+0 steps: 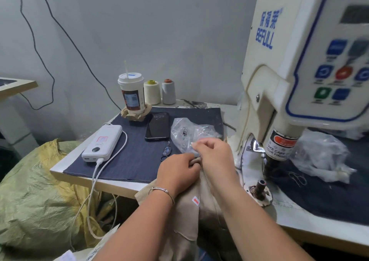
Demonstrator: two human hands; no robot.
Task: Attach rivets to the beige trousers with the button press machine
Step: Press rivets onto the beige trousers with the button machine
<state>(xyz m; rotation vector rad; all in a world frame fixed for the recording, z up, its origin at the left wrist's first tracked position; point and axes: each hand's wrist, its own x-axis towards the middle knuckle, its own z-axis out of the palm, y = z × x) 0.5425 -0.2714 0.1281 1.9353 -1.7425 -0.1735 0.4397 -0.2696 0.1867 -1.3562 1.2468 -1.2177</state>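
Beige trousers are hanging in soft folds off the near edge of the table, bunching up under both hands and carrying a small white tag with a red mark just below the left wrist; their lower part is running out of the bottom of the view, so their full shape is not showing. Right of the hands, the cream button press machine is towering over the work, its blue-lettered head and button panel being cut off at the top and right edges, and its lower die post is standing just right of the right forearm. Left of and beyond the hands, a dark blue cloth mat is covering the tabletop, with a white power bank lying well left of the left hand. The left hand, wearing a thin bracelet, is curling its fingers round a rolled edge of the fabric. The right hand is hovering just above it, fingertips pinching together beside a crumpled clear plastic bag; whatever it is pinching is too small and blurred to make out. The bag's contents are only glinting indistinctly.
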